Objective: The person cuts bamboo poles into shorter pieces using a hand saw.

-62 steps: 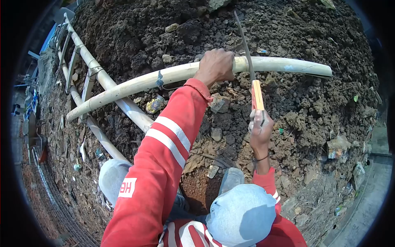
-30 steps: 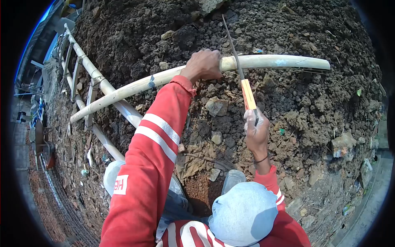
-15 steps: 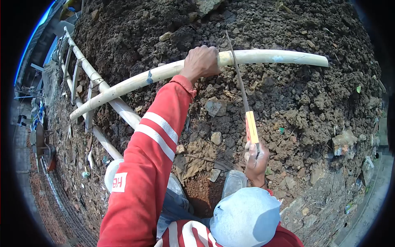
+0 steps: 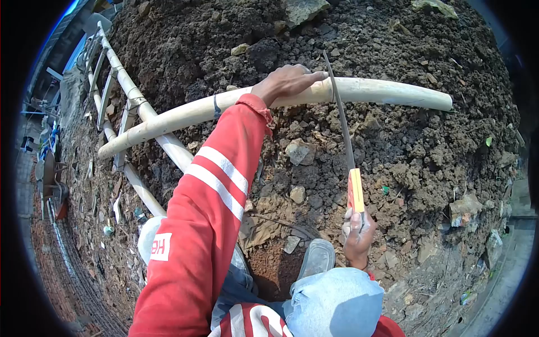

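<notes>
A pale, curved bamboo pole (image 4: pixel 393 93) lies across the view, its left end over a bamboo ladder (image 4: pixel 168 147). My left hand (image 4: pixel 287 83) is wrapped over the pole from above, its thumb stretched toward the saw blade. In my right hand (image 4: pixel 359 233) is the yellow-and-orange handle of a hand saw (image 4: pixel 344 126). The blade points away from me and rests across the pole, just right of my left hand, close to a joint. Whether it has cut into the pole I cannot tell. My right fingertips are partly hidden behind the handle.
Loose dark soil (image 4: pixel 224 39) with stones surrounds the pole. A pale stone (image 4: pixel 300 151) lies below it. My raised knee (image 4: pixel 337 303) in blue jeans is at the bottom, near my shoe (image 4: pixel 317 259). A wheelbarrow (image 4: pixel 49 174) stands at the far left.
My left thumb has straightened out along the pole toward the blade; before, that hand was bunched in a fist round it. The saw still crosses the pole. The whole view has shifted slightly.
</notes>
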### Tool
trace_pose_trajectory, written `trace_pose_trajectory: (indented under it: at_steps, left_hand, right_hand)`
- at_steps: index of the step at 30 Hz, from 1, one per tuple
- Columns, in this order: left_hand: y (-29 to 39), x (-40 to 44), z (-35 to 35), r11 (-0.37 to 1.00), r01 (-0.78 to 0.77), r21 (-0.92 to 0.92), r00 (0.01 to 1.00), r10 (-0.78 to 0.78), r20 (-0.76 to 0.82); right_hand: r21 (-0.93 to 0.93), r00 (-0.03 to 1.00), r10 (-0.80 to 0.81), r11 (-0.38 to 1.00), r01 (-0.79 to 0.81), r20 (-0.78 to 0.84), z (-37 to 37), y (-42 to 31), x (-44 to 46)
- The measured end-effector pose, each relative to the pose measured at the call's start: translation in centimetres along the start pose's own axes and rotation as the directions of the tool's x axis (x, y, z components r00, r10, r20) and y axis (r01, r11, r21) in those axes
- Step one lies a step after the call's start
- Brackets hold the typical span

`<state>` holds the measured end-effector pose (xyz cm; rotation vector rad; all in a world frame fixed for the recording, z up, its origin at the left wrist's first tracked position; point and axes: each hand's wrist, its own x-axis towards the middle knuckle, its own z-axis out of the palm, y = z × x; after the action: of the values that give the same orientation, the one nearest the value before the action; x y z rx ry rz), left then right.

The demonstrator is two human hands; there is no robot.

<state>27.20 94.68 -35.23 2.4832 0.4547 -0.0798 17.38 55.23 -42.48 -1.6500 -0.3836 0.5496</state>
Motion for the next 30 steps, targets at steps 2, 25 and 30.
trace_pose_trajectory:
  at_steps: [2,25,30]
  left_hand:
    - [0.6,-0.3,1.7,0.991,0.063,0.117,0.992,-0.049,-0.114]
    - [3.3,-1.4,4.0,0.942,0.132,0.307,0.828,0.066,-0.557]
    - [3.3,-1.3,3.9,0.943,0.166,0.289,0.845,0.015,-0.534]
  right_hand:
    - [0.052,1.0,0.026,0.998,-0.027,0.007,0.1,-0.1,-0.6]
    - [-0.066,0.997,-0.079,0.995,0.079,0.006,-1.1,-0.8,-0.2]
    - [-0.067,0.997,-0.083,0.994,0.083,-0.001,-0.6,-0.3,1.1]
